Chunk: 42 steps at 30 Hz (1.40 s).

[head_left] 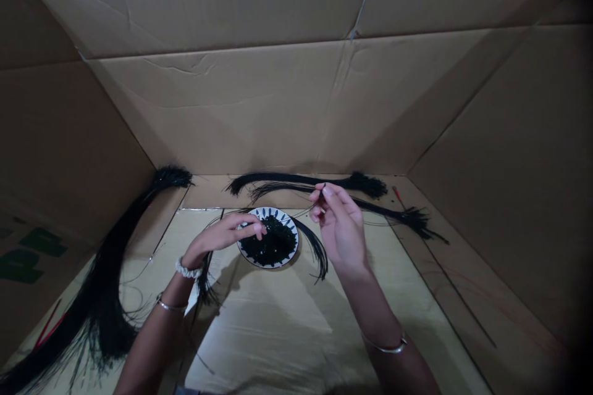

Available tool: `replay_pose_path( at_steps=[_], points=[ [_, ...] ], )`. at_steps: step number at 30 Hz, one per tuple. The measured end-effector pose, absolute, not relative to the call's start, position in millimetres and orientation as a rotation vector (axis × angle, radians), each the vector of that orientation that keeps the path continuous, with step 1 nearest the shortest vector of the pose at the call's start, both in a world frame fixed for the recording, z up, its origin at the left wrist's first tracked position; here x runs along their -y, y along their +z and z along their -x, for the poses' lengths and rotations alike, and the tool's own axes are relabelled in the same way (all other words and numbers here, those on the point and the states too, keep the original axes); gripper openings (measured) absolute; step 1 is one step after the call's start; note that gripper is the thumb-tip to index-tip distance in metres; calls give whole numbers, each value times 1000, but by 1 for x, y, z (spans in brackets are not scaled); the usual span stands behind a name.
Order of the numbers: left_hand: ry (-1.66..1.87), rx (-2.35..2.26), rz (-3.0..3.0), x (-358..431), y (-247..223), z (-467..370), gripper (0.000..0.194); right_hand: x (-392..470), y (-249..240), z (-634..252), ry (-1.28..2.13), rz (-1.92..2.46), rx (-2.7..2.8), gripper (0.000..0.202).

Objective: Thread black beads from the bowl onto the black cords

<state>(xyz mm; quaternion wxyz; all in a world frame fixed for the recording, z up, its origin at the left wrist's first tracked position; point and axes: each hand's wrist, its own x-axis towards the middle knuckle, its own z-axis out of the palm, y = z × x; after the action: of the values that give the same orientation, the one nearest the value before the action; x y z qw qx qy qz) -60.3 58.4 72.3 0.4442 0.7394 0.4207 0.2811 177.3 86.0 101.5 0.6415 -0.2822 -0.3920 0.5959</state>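
Observation:
My left hand (231, 231) reaches over a small white plate (239, 245) with a dark patterned rim. Its fingers are loosely stretched and slightly apart, close above a heap of small black pieces (273, 247), with nothing visible in them. To the right of the plate, my right hand (341, 222) is raised, thumb and fingertips pinched together on a thin black strand (323, 191). The very tip of the pinch is too small to make out. Behind and below the plate, a curved bundle of black strands (317, 250) fans out.
Two bundles of black strands (296, 179) lie along the back. A larger black bundle (104, 265) runs down the left side. A thin dark rod (458, 293) lies at right. Tall cardboard walls (231, 111) enclose the work surface (259, 333) at back and sides.

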Motion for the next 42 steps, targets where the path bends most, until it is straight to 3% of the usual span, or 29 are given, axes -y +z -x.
replay_pose_path(
  at_steps=[5,9,13,22,42],
  points=[
    [809,-1082,-1861,-53,71,66,37,-92,101,-179,1360,682,951,21],
    [879,-1105,-1889,-48,76,69,37,-91,102,-175,1516,641,1025,44],
    [923,-1144,-1923,-44,79,74,39,-85,95,-162,1676,587,1216,51],
    [881,-1147,-2036,-32,81,71,43,-74,75,-127,1443,676,1678,13],
    [896,-1245,-1979,-17,67,78,39,-87,62,-219,1440,869,1339,25]
  ],
)
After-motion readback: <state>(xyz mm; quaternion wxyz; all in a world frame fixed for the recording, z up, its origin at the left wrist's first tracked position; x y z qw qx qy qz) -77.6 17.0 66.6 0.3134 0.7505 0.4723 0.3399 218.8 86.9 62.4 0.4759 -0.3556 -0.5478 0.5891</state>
